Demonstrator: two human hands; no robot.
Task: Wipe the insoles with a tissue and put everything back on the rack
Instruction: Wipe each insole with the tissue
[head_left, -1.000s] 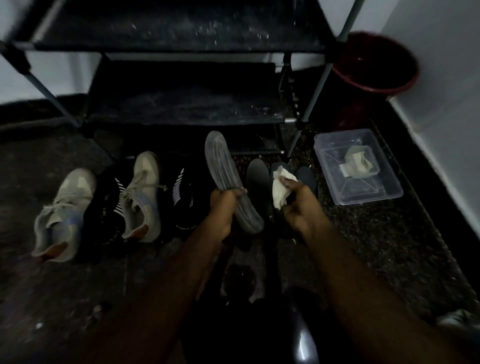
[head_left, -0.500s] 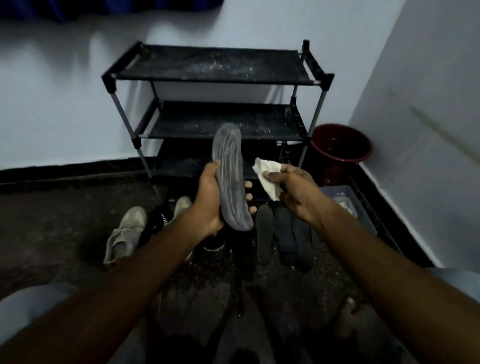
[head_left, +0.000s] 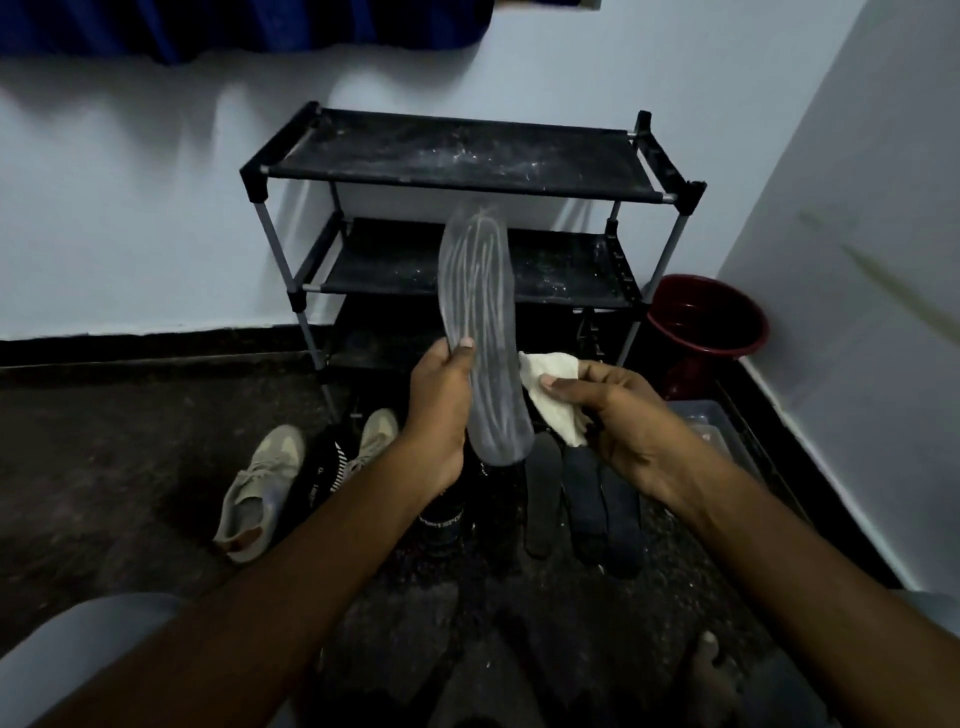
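1. Since half a second before, the tissue (head_left: 553, 400) had closed in from just beside the grey insole (head_left: 480, 332) to touching its right edge.
2. The left hand (head_left: 441, 410) gripped that insole mid-length, upright before the rack (head_left: 457, 171), streaked face toward the person, probably for wiping.
3. The right hand (head_left: 618, 415) pinched the tissue.
4. Three dark insoles (head_left: 582, 499) lay on the floor below.
5. The clear box (head_left: 711, 431) was mostly hidden, so its contents could not be told.

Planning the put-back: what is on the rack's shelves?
The rack shows only pale dust on its upper two shelves; the insole hides part of the middle one; the bottom is too dark.
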